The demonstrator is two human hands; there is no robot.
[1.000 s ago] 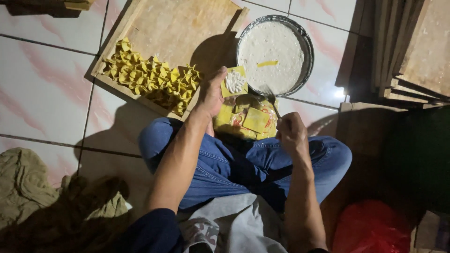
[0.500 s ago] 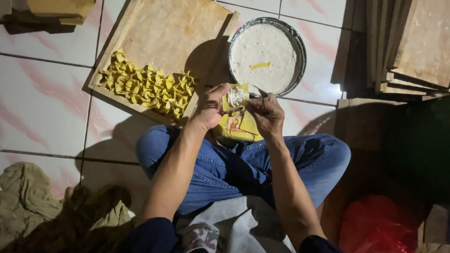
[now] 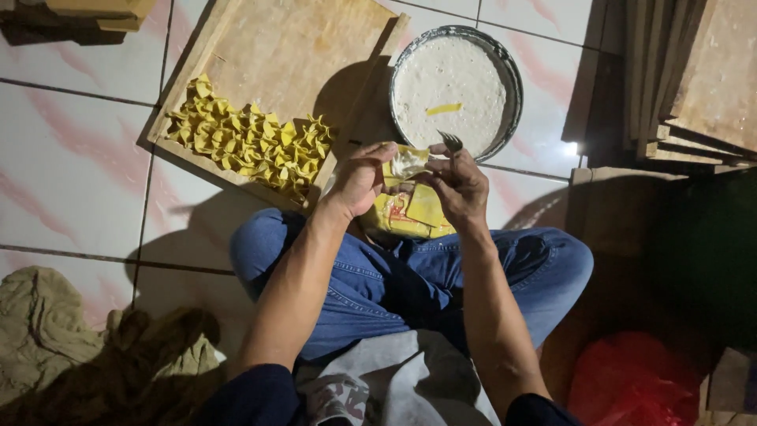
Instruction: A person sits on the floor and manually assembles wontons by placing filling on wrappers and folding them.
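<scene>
I sit cross-legged on a tiled floor. My left hand (image 3: 361, 180) holds a yellow dumpling wrapper (image 3: 409, 162) with a dab of pale filling on it. My right hand (image 3: 460, 185) grips a fork (image 3: 451, 142) and also touches the wrapper's edge. Below both hands lies a stack of yellow wrappers in a plastic bag (image 3: 410, 213) in front of my legs. Just beyond the hands stands a round metal bowl (image 3: 511, 75) of white filling paste. Several folded yellow dumplings (image 3: 248, 143) lie in rows on a wooden board (image 3: 300, 47) at the left.
A stack of wooden boards (image 3: 686, 79) leans at the upper right. A red plastic bag (image 3: 631, 383) lies at the lower right. Crumpled brownish cloth (image 3: 71, 355) lies on the floor at the lower left. More wood pieces (image 3: 71, 16) sit at the top left.
My right hand came up from my knee to meet the left hand at the wrapper, now with a fork in it. The left hand lifted the wrapper slightly towards the bowl.
</scene>
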